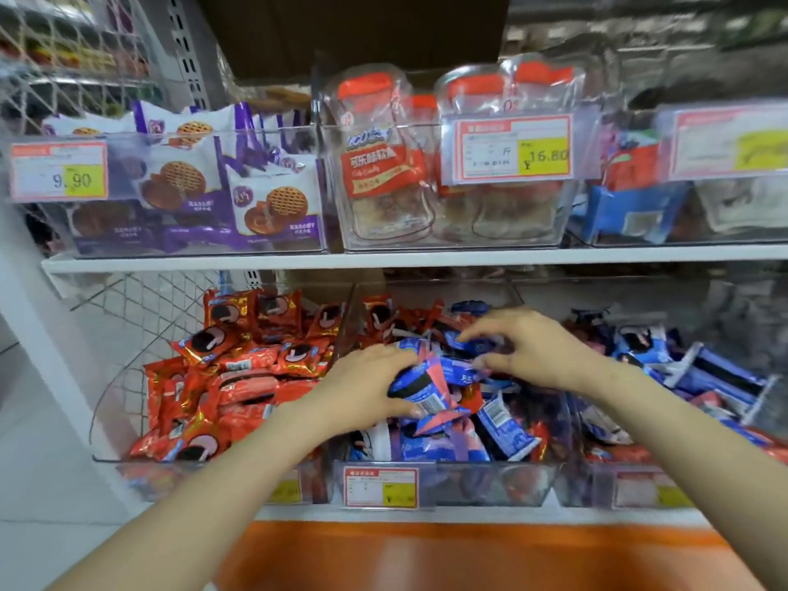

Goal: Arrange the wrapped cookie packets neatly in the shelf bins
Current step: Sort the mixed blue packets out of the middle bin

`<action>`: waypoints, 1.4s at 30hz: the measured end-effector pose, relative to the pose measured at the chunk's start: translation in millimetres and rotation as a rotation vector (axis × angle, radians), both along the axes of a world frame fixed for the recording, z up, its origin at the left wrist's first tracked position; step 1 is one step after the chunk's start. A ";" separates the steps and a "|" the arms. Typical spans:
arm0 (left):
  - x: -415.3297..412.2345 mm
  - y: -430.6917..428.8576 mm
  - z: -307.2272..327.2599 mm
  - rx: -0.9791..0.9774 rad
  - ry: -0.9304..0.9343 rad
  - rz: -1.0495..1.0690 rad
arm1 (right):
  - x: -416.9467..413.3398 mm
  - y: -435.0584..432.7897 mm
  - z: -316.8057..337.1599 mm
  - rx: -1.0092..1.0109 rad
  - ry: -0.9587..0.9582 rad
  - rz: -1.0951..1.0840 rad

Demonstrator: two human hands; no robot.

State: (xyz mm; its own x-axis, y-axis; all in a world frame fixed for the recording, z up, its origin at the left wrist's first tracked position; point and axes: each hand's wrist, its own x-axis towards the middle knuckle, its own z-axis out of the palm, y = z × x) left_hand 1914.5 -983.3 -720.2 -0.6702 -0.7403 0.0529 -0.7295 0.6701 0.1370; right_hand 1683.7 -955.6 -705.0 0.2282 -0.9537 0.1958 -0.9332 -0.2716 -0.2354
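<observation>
Left grip (362,388) clamps a blue cookie packet (420,388) in the middle clear bin (469,484); right grip (528,347) curled just beside, hold unclear. Middle bin: mixed blue and red; left bin (170,471): red packets (239,368).

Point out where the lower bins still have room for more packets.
Bare room: the left bin's back-left corner, between the mesh side and the red packets. The right bin's far back looks bare, but it is blurred. Crowded: the middle bin, heaped with blue packets, and the left bin's front.
</observation>
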 end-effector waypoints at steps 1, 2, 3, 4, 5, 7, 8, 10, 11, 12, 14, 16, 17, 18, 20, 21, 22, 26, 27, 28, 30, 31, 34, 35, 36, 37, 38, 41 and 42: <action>-0.9 -1.2 -1.3 0.019 0.073 0.057 | 3.5 2.7 -2.4 0.038 0.013 0.035; -1.6 -2.4 -2.3 0.035 0.145 0.111 | 8.1 5.3 -7.8 0.061 0.093 0.039; -2.5 -4.4 -3.5 0.033 0.188 0.149 | 12.1 6.6 -15.2 0.052 0.197 0.014; -3.4 -6.6 -4.1 0.009 0.209 0.174 | 14.0 6.6 -21.4 0.004 0.282 -0.024; -4.2 -9.0 -4.2 -0.022 0.223 0.196 | 14.3 5.4 -24.8 -0.063 0.326 -0.061; -5.6 -14.6 -1.6 -0.083 0.264 0.248 | 11.0 2.6 -23.9 -0.177 0.336 -0.141; -6.3 -18.2 0.4 -0.117 0.284 0.283 | 8.4 1.1 -21.9 -0.213 0.314 -0.188; -8.7 -26.2 4.6 -0.191 0.302 0.365 | 1.9 0.3 -16.5 -0.250 0.242 -0.299; -10.4 -30.7 5.5 -0.219 0.321 0.400 | -1.3 0.3 -13.7 -0.271 0.203 -0.354; -12.6 -35.5 5.4 -0.238 0.345 0.424 | -3.8 0.4 -10.7 -0.290 0.176 -0.400; -18.6 -44.1 3.1 -0.252 0.379 0.447 | -6.9 -0.5 -6.5 -0.297 0.173 -0.467; -25.7 -54.3 -1.5 -0.234 0.398 0.435 | -8.4 -3.1 -8.0 -0.297 0.227 -0.475; -29.3 -59.2 -3.8 -0.225 0.396 0.412 | -8.4 -4.8 -10.7 -0.288 0.257 -0.452; -32.8 -63.7 -5.8 -0.225 0.376 0.380 | -8.2 -7.0 -13.4 -0.269 0.291 -0.416; -37.0 -71.0 -8.6 -0.253 0.294 0.315 | -9.0 -11.9 -16.2 -0.184 0.326 -0.346; -37.4 -73.6 -9.4 -0.285 0.240 0.293 | -9.4 -13.2 -15.5 -0.132 0.319 -0.322; -36.7 -75.3 -9.8 -0.319 0.181 0.280 | -9.0 -13.8 -14.0 -0.088 0.305 -0.303; -27.5 -67.6 -6.4 -0.416 0.018 0.263 | -1.4 -9.1 -10.6 -0.109 0.296 -0.208; -23.3 -62.0 -5.0 -0.432 0.024 0.235 | 2.7 -6.2 -8.4 -0.124 0.255 -0.163; -18.1 -56.9 -3.8 -0.451 0.061 0.183 | 7.8 -2.9 -5.7 -0.112 0.187 -0.102; -6.7 -45.2 0.6 -0.433 0.188 0.036 | 19.1 3.6 -2.6 -0.003 0.069 0.044; -0.9 -39.5 3.8 -0.340 0.233 -0.023 | 25.3 6.6 -4.2 0.071 0.053 0.100; 11.4 -25.8 10.9 0.079 0.120 -0.104 | 38.0 9.1 -21.0 0.174 0.117 0.137; 12.9 -23.2 10.6 0.113 -0.012 -0.103 | 39.4 8.5 -26.3 0.148 0.142 0.129; 14.2 -22.2 7.7 0.085 -0.139 -0.106 | 39.2 7.8 -28.6 0.111 0.158 0.117; 15.0 -22.3 3.8 0.043 -0.227 -0.119 | 37.7 7.0 -27.5 0.068 0.165 0.102; 15.6 -23.7 -1.1 0.014 -0.267 -0.133 | 34.9 6.2 -23.9 0.036 0.162 0.081; 17.3 -27.4 -8.1 -0.048 -0.247 -0.123 | 18.1 7.3 -0.7 -0.022 0.050 -0.001; 18.1 -28.4 -7.7 -0.067 -0.228 -0.110 | 10.5 9.0 6.5 -0.029 0.007 -0.024</action>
